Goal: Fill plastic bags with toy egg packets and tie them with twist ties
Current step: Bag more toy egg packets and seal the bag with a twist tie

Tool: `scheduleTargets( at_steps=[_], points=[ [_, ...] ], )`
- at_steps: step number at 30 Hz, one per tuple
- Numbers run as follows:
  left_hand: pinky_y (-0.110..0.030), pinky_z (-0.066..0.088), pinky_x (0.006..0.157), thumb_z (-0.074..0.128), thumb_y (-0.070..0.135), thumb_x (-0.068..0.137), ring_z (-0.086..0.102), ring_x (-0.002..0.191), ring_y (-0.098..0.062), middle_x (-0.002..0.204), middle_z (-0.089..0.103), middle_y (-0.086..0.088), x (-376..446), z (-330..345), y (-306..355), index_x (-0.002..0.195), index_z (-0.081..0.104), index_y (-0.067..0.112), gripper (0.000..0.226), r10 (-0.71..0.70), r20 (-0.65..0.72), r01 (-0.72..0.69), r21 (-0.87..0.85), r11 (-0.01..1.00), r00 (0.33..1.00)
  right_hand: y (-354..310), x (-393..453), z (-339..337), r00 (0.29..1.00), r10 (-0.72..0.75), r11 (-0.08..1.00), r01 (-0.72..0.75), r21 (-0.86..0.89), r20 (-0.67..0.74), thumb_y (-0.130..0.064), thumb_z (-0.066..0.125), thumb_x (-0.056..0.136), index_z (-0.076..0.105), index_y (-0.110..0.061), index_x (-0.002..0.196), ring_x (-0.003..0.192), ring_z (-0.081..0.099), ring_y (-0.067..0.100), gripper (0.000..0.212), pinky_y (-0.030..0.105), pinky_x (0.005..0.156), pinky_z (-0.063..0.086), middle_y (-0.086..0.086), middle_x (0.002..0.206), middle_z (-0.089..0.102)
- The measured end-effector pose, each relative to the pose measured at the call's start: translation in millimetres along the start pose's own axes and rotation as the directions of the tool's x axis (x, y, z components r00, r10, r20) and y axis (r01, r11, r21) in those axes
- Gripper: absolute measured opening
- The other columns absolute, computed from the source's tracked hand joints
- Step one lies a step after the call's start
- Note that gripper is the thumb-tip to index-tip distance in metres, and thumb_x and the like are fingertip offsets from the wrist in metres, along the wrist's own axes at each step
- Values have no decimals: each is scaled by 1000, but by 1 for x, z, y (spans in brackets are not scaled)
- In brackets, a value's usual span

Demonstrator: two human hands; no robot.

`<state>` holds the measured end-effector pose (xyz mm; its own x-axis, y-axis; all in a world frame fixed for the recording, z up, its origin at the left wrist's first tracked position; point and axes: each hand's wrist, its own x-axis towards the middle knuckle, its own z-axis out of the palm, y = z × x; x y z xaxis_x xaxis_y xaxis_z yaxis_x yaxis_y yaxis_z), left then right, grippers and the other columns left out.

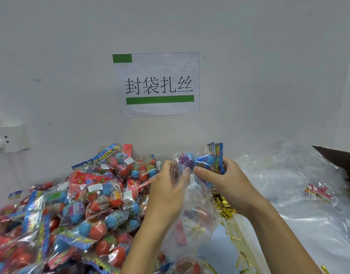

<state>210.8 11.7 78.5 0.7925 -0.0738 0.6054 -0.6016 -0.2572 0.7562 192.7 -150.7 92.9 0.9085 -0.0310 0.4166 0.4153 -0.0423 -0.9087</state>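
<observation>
My left hand grips the open mouth of a clear plastic bag that hangs down between my forearms, with red toy eggs showing inside it. My right hand holds a toy egg packet with blue eggs and a colourful header, right at the bag's mouth. A large heap of toy egg packets with red and blue eggs fills the table to the left. Gold twist ties lie in a bundle under my right wrist.
A stack of clear plastic bags covers the table at the right, with a small red and gold item on it. A paper sign hangs on the white wall. A power strip sits at the left. A dark box corner intrudes at the right.
</observation>
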Motion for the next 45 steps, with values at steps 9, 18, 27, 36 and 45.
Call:
scheduleTargets(
  at_steps=[9, 18, 27, 36, 45],
  points=[
    [-16, 33, 47, 65, 42, 93, 38, 50, -5, 62, 48, 3, 6, -20, -4, 70, 50, 12, 40, -173, -80, 182, 132, 974, 982, -19, 1, -31, 928, 67, 984, -2, 176, -366, -18, 74, 87, 68, -9, 108, 89, 76, 26, 24, 44, 81, 61, 15, 104, 76],
    [-35, 51, 53, 61, 40, 95, 61, 49, -26, 50, 59, -7, -2, -25, 17, 46, 47, 9, 60, -138, -176, 202, 431, 879, 975, -51, -21, -22, 898, -119, 879, -104, 466, 425, -24, 80, 79, 76, -8, 112, 100, 73, 27, 36, 37, 79, 61, 15, 112, 74],
    [-13, 48, 48, 67, 18, 95, 63, 51, -8, 57, 69, 9, 5, -24, 14, 75, 71, 10, 21, -379, -41, 374, -88, 923, 925, -46, -24, -6, 787, 87, 931, -283, 231, 611, -36, 87, 72, 80, -16, 102, 92, 74, 18, 37, 29, 79, 60, 6, 101, 76],
    [-33, 53, 52, 76, 24, 87, 63, 58, -17, 64, 65, 2, 3, -24, -1, 66, 64, 17, 25, -115, -228, 192, 357, 914, 967, -47, -20, -27, 897, 236, 972, -216, -95, 374, -41, 78, 73, 77, -36, 100, 103, 73, 20, 27, 33, 87, 60, 2, 112, 76],
    [-23, 45, 42, 62, 19, 94, 62, 45, -13, 87, 68, -4, 1, -24, 3, 92, 60, 24, 6, -242, 103, 229, 124, 965, 965, -45, -19, -27, 890, 174, 958, -54, -282, 422, -54, 71, 77, 73, -38, 106, 108, 71, 18, 34, 40, 97, 56, -2, 114, 75]
  ],
)
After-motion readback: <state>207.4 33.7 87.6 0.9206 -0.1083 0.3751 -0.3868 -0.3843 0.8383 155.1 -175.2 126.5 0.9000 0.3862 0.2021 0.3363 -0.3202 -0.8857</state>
